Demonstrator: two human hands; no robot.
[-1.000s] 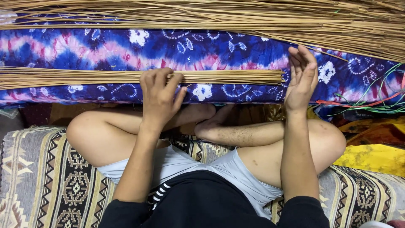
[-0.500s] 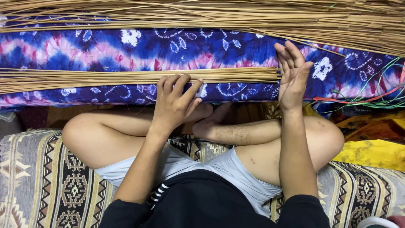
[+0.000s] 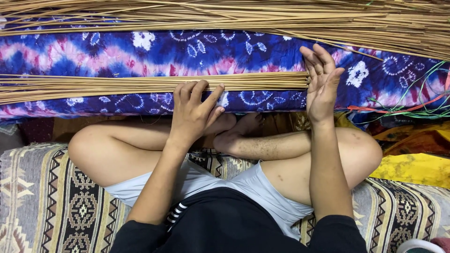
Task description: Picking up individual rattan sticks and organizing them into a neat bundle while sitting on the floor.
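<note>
Left hand (image 3: 194, 112) is laid, fingers spread, over a flat bundle of thin tan sticks (image 3: 117, 85) stretched across a blue tie-dyed cloth (image 3: 154, 54); nothing is clasped. The right hand (image 3: 322, 84) is held open, palm flat against the bundle's cut ends. Light, stiff and brittle-looking, the sticks are best gripped mid-bundle. A larger heap (image 3: 262, 18) is seen beyond.
</note>
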